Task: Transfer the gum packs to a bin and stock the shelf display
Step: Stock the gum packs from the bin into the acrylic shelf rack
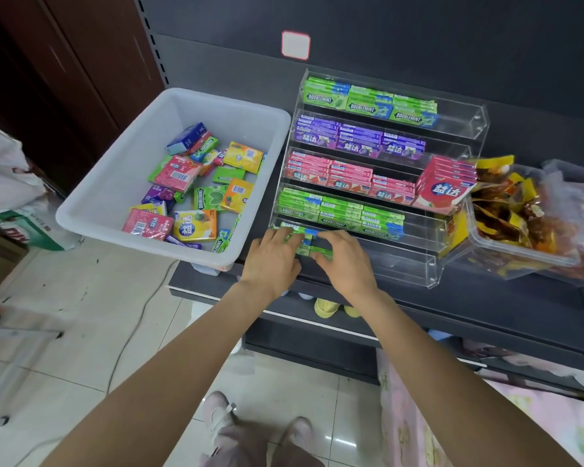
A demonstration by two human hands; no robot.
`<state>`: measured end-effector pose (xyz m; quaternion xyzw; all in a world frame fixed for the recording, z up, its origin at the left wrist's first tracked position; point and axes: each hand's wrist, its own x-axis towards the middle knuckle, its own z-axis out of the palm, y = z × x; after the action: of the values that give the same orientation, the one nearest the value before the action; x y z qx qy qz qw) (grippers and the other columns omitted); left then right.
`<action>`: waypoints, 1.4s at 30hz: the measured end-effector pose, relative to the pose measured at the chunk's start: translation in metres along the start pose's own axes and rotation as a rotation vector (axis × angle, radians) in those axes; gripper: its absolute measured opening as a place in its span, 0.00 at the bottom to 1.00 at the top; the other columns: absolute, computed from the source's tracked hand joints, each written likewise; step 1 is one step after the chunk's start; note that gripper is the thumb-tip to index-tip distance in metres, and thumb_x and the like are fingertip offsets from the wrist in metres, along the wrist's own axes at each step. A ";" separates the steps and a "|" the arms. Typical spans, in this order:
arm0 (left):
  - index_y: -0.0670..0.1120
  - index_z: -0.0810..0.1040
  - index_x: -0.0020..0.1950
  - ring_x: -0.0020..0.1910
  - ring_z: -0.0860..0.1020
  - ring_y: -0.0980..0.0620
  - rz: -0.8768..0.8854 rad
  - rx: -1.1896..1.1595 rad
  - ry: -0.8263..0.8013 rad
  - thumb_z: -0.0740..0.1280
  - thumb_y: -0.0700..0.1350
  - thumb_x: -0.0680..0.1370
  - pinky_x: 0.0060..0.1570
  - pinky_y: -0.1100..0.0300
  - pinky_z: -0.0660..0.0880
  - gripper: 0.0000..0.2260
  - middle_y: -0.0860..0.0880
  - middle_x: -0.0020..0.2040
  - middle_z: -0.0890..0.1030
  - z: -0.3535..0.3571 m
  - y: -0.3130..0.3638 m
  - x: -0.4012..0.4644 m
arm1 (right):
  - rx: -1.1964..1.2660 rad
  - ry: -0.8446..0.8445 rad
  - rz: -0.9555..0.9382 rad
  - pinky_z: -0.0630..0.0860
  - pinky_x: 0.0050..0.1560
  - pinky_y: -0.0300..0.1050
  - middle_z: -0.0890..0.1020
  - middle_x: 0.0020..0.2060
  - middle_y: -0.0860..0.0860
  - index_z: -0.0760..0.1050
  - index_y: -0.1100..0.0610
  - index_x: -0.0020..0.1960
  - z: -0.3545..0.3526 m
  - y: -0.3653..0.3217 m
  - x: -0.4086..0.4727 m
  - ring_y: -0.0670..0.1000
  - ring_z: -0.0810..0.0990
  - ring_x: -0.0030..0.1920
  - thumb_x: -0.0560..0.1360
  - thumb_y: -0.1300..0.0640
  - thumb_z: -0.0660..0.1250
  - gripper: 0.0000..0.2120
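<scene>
- Head view: both hands at the lowest tier of the clear display rack [459,129] on the dark shelf [486,298].
- Left hand [272,256] and right hand [346,261] – each grip curled around green gum packs [305,239].
- White bin [91,203] just left of the rack – mixed loose packs inside.

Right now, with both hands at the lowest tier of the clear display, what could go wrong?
1. The red box stands tilted at the pink tier's right end; jostling the acrylic display may tip it.
2. The left hand and right hand crowd the green packs, which could slip out of line.
</scene>
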<state>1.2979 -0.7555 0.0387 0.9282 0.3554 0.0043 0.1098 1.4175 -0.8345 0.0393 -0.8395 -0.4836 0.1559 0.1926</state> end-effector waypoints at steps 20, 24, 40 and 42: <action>0.44 0.75 0.62 0.58 0.74 0.41 -0.222 -0.175 0.061 0.64 0.43 0.77 0.56 0.51 0.72 0.14 0.41 0.60 0.75 -0.105 -0.193 -0.011 | 0.152 -0.108 -0.229 0.71 0.58 0.46 0.77 0.57 0.57 0.75 0.60 0.61 0.022 -0.179 0.061 0.55 0.76 0.58 0.76 0.59 0.65 0.15; 0.47 0.69 0.69 0.64 0.71 0.46 -0.122 -0.196 -0.128 0.67 0.46 0.76 0.62 0.56 0.68 0.21 0.46 0.68 0.70 -0.099 -0.234 -0.001 | 0.026 -0.277 -0.150 0.69 0.61 0.49 0.74 0.63 0.58 0.67 0.60 0.69 0.055 -0.198 0.077 0.57 0.72 0.63 0.75 0.56 0.68 0.25; 0.48 0.63 0.73 0.72 0.61 0.46 0.138 -0.065 -0.316 0.65 0.46 0.78 0.68 0.50 0.66 0.25 0.51 0.77 0.52 -0.072 -0.264 0.037 | -0.036 -0.267 -0.058 0.71 0.53 0.45 0.72 0.54 0.53 0.73 0.58 0.60 0.079 -0.199 0.104 0.52 0.72 0.55 0.71 0.50 0.72 0.22; 0.48 0.64 0.73 0.72 0.62 0.46 0.139 -0.056 -0.316 0.65 0.47 0.78 0.69 0.50 0.65 0.23 0.51 0.77 0.51 -0.071 -0.264 0.038 | -0.015 -0.364 -0.069 0.72 0.51 0.45 0.72 0.50 0.51 0.75 0.57 0.56 0.077 -0.201 0.100 0.51 0.73 0.51 0.68 0.46 0.74 0.22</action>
<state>1.1465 -0.5255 0.0507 0.9362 0.2686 -0.1242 0.1895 1.2800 -0.6419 0.0599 -0.7817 -0.5402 0.2950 0.1008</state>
